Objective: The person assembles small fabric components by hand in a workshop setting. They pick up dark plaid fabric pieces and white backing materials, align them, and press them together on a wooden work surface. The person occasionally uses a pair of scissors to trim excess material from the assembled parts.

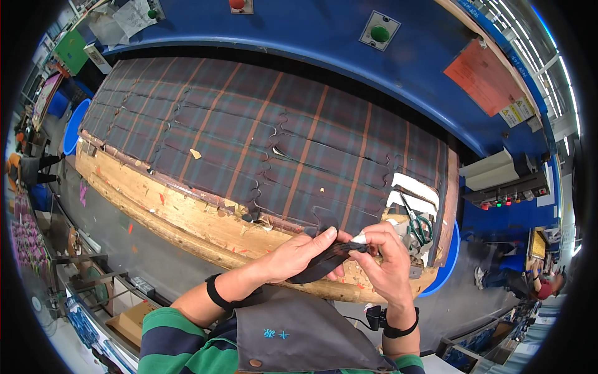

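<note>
In front of me, both hands hold a small bundle of dark cut fabric pieces over the near edge of the table. My left hand grips the bundle with the thumb on top and fingers beneath. At its right end, my right hand pinches the fabric between thumb and fingers; something white wraps a fingertip there. Beyond the hands lies a wide dark plaid cloth with orange stripes, scored by wavy cut lines. Green-handled scissors rest on white and grey scraps to the right of my right hand.
A worn wooden ledge with scraps runs along the table's near side. Behind the cloth stands a blue machine beam with a green button. Blue tubs flank both ends. Another person is far right.
</note>
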`<state>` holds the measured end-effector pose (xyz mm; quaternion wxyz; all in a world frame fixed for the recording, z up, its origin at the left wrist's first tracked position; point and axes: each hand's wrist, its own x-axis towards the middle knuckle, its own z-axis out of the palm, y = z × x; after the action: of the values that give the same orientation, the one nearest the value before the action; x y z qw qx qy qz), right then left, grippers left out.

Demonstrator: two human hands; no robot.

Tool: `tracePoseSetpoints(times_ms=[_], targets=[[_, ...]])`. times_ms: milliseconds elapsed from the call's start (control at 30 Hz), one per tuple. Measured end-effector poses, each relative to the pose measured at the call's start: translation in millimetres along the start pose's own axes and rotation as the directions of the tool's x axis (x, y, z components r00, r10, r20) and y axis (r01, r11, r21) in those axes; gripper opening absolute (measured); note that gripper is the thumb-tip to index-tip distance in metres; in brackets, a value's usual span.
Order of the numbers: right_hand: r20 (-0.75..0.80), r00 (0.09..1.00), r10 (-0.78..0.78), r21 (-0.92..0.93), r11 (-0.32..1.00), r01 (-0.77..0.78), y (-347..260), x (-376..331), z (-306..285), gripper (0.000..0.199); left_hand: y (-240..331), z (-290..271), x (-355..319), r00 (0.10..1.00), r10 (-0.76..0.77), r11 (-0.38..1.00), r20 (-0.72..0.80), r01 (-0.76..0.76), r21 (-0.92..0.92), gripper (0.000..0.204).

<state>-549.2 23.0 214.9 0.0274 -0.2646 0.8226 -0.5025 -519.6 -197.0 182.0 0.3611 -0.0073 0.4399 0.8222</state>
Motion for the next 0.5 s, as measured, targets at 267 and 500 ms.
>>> tracePoseSetpoints(times_ms=[267, 500], targets=[[-0.083, 0.982, -0.172, 0.030, 0.984, 0.175, 8, -13, 4, 0.040, -9, 4, 0, 0.901, 0.426, 0.768, 0.084, -0.409, 0.492, 0.048], [-0.088, 0.996, -0.025, 0.226, 0.973, 0.045, 20, -34, 8, 0.055, -3, 10, -5, 0.820, 0.566, 0.564, 0.089, -0.463, 0.684, 0.065]])
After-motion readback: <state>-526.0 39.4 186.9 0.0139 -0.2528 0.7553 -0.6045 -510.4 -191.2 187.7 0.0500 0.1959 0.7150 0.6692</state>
